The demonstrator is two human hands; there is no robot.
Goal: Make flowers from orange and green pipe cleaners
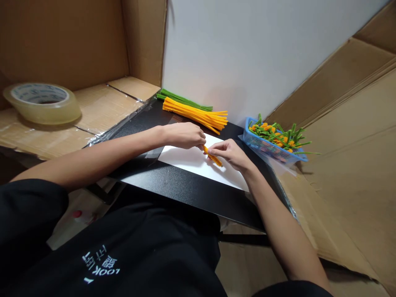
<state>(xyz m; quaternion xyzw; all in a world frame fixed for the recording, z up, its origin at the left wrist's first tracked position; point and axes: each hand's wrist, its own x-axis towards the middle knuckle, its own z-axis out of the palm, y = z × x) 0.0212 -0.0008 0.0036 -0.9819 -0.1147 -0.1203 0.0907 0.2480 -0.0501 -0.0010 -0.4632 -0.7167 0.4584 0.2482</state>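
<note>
The short, fuzzy orange stem piece (215, 159) is over the white rectangular paper sheet (179, 156) on the black flat bench (173, 178). Its long axis runs from ten o'clock to four o'clock. The left hand (186, 135) has its grip closed around the ten-o'clock end. The right hand (232, 155), at two o'clock from the piece, pinches it narrowly beside the left fingers; the four-o'clock end is free.

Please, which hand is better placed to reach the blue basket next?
Probably the right hand: it is nearer the blue basket, on the person's right. The left hand is farther. Both hold the orange piece.
</note>
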